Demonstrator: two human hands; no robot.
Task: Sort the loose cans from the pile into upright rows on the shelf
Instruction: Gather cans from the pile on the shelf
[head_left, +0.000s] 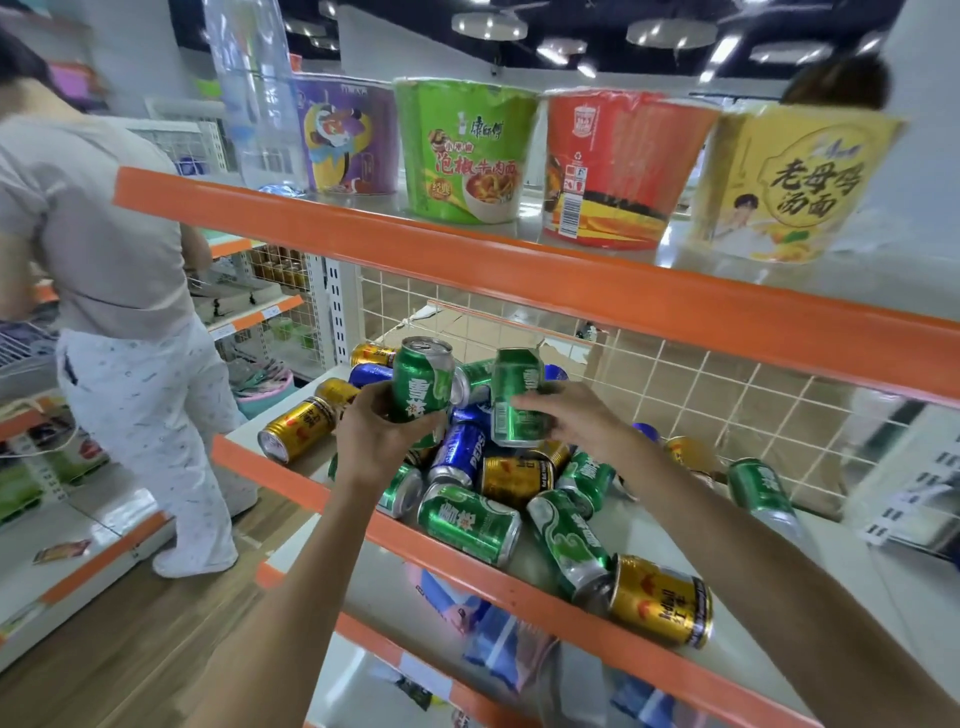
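hands each gripping one glossy green can, left hand (371, 434), right hand (576, 418), cylindrical metal pile (498, 483) beneath

Bare shelf (852, 561) right of pile (493, 483)

Head view, close, facing down onto shelf (363, 525).

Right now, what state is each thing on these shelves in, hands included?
Left hand: closed around a green can, held upright above the pile.
Right hand: gripping a second green can, also upright.
Pile of cans: loose, mostly lying on their sides.
Gold can: on its side at the shelf's front edge.
Noodle cups: standing upright in a row on the upper shelf.
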